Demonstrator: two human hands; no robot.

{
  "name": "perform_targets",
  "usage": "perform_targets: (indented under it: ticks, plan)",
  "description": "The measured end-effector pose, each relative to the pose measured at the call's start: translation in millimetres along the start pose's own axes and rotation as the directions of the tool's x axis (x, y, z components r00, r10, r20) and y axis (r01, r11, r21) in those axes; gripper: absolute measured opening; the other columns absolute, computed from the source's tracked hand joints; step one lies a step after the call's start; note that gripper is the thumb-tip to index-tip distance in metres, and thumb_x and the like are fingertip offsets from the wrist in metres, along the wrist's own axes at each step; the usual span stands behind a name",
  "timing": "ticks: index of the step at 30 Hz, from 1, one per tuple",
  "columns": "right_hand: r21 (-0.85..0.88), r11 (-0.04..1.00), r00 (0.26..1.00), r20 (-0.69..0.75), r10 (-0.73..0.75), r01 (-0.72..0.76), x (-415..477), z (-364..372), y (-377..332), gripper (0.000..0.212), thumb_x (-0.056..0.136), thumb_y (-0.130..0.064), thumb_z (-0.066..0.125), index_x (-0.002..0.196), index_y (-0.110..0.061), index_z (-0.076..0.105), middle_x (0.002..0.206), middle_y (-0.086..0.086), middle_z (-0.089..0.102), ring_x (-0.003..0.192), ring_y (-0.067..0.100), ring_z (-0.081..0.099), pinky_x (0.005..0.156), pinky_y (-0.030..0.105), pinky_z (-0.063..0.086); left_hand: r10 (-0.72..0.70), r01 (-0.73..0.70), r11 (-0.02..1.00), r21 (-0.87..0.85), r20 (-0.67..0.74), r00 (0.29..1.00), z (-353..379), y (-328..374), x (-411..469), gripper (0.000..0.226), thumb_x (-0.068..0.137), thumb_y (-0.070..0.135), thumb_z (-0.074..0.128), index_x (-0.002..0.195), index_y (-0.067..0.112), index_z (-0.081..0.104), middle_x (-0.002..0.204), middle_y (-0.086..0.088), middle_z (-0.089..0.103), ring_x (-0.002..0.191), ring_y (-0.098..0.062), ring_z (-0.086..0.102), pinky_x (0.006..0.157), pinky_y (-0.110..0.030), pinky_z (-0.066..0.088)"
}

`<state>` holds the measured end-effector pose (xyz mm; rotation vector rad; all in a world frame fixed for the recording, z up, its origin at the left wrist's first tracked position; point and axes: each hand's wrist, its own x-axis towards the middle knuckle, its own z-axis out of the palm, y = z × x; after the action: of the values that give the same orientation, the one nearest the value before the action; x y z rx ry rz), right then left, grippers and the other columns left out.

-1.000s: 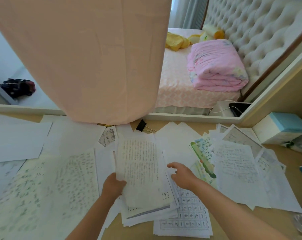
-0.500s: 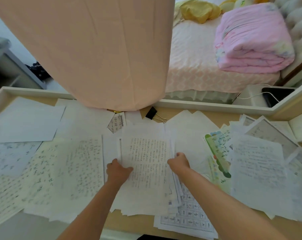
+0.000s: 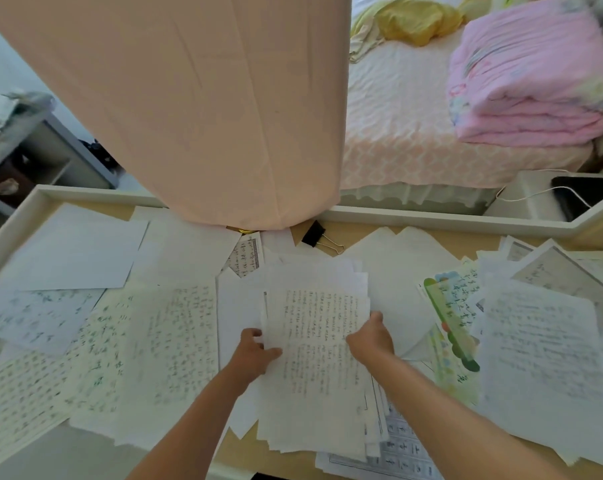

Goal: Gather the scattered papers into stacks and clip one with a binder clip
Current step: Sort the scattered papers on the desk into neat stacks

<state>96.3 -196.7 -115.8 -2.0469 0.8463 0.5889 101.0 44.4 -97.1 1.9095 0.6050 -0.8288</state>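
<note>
White paper stack [image 3: 314, 362] lies central on the desk [image 3: 366, 233], pinched at its 2 side edges by left hand [image 3: 253, 355] and right hand [image 3: 371, 341]. Squaring appears underway; next move: fetch the black binder clip [image 3: 313, 233] lying beyond.

Papers [image 3: 319, 341] blurred (handwriting [image 3: 175, 341] unreadable).

Paper stack [image 3: 314, 368] held at both sides.
I see left hand [image 3: 255, 355] and right hand [image 3: 371, 339] gripping its edges; binder clip [image 3: 313, 233] lies beyond on the worktop [image 3: 379, 230].
</note>
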Motion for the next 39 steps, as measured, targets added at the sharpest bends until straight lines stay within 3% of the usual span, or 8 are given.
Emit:
perform_targets:
  ticks: [5, 9, 14, 18, 24, 29, 32, 39]
  plan:
    - [0.028, 0.971, 0.964, -0.112, 0.240, -0.238, -8.8, -9.3, -0.1, 0.044, 0.083, -0.017, 0.072, 0.120, -0.001, 0.053, 0.115, 0.015, 0.059, 0.092, 0.028, 0.064, 0.073, 0.030, 0.056, 0.126, -0.147, 0.970, 0.195, 0.114, 0.985, 2.2, 9.6, 1.3, 0.056, 0.089, 0.028, 0.070, 0.136, 0.024, 0.040, 0.127, -0.010, 0.051, 0.108, -0.023, 0.055, 0.092, -0.032, 0.048]
    - [0.079, 0.994, 0.988, -0.135, 0.080, -0.070, -33.8, -19.4, 2.9, 0.015, 0.089, -0.009, 0.060, 0.102, -0.012, 0.066, 0.097, 0.004, 0.068, 0.084, 0.021, 0.064, 0.070, 0.029, 0.056, 0.264, -0.321, 0.895, 0.310, 0.215, 0.940, -8.2, 9.9, 2.1, 0.069, 0.090, 0.029, 0.068, 0.147, 0.022, 0.030, 0.130, -0.002, 0.050, 0.117, -0.021, 0.054, 0.096, -0.030, 0.046]
    - [0.328, 0.928, 0.982, -0.116, -0.146, 0.177, -69.6, -36.2, -18.0, 0.020, 0.094, -0.005, 0.062, 0.108, -0.018, 0.067, 0.104, -0.002, 0.072, 0.090, 0.013, 0.068, 0.074, 0.028, 0.055, 0.558, -0.401, 0.662, 0.634, -0.058, 0.828, -77.3, -3.0, 18.3, 0.054, 0.091, 0.024, 0.062, 0.142, 0.023, 0.044, 0.143, -0.003, 0.046, 0.132, -0.024, 0.039, 0.105, -0.037, 0.037]
    - [0.470, 0.865, 0.983, -0.026, -0.184, 0.174, -80.3, -38.8, -39.3, 0.025, 0.090, 0.002, 0.064, 0.111, -0.011, 0.068, 0.108, 0.007, 0.075, 0.095, 0.028, 0.073, 0.087, 0.049, 0.058, 0.458, -0.139, 0.702, 0.698, -0.293, 0.839, -150.2, -28.3, 34.9, 0.064, 0.087, 0.027, 0.065, 0.145, 0.020, 0.038, 0.153, -0.010, 0.033, 0.138, -0.033, 0.029, 0.106, -0.048, 0.037]
    - [0.555, 0.830, 0.950, 0.223, -0.217, 0.059, -82.3, 27.7, -88.9, 0.032, 0.092, 0.005, 0.061, 0.119, -0.011, 0.066, 0.115, 0.009, 0.073, 0.105, 0.031, 0.070, 0.092, 0.052, 0.055, 0.031, 0.129, 0.936, 0.328, -0.442, 0.896, -223.1, -72.5, 49.9, 0.110, 0.075, 0.038, 0.082, 0.154, 0.017, 0.008, 0.159, -0.018, 0.011, 0.145, -0.037, 0.011, 0.111, -0.060, 0.025]
    - [0.441, 0.895, 0.945, 0.264, -0.194, 0.060, -83.0, 128.7, -128.3, 0.032, 0.091, -0.002, 0.065, 0.119, -0.018, 0.067, 0.119, 0.001, 0.071, 0.102, 0.017, 0.070, 0.084, 0.032, 0.058, 0.066, 0.000, 0.988, 0.155, -0.422, 0.904, -246.1, -85.9, 61.4, 0.082, 0.087, 0.034, 0.070, 0.149, 0.002, 0.027, 0.149, -0.024, 0.036, 0.137, -0.041, 0.034, 0.112, -0.054, 0.032]
    - [0.286, 0.951, 0.961, 0.207, -0.185, 0.122, -85.5, 183.7, -145.3, 0.030, 0.093, -0.006, 0.059, 0.120, -0.018, 0.063, 0.118, -0.003, 0.066, 0.094, 0.010, 0.064, 0.078, 0.023, 0.054, -0.034, 0.005, 0.995, -0.103, -0.285, 0.958, -259.4, -88.0, 65.3, 0.073, 0.089, 0.038, 0.067, 0.144, 0.001, 0.037, 0.142, -0.020, 0.047, 0.110, -0.034, 0.058, 0.090, -0.046, 0.054]
    - [-0.036, 0.999, 0.999, -0.035, -0.024, 0.022, -83.3, 246.1, -177.5, 0.054, 0.080, -0.020, 0.056, 0.130, -0.037, 0.041, 0.116, 0.006, 0.045, 0.105, 0.026, 0.051, 0.080, 0.037, 0.055, 0.023, -0.028, 0.986, -0.165, -0.029, 0.999, -271.1, -93.8, 51.6, 0.038, 0.087, 0.018, 0.072, 0.120, 0.010, 0.056, 0.114, -0.007, 0.066, 0.096, -0.025, 0.063, 0.072, -0.031, 0.054]
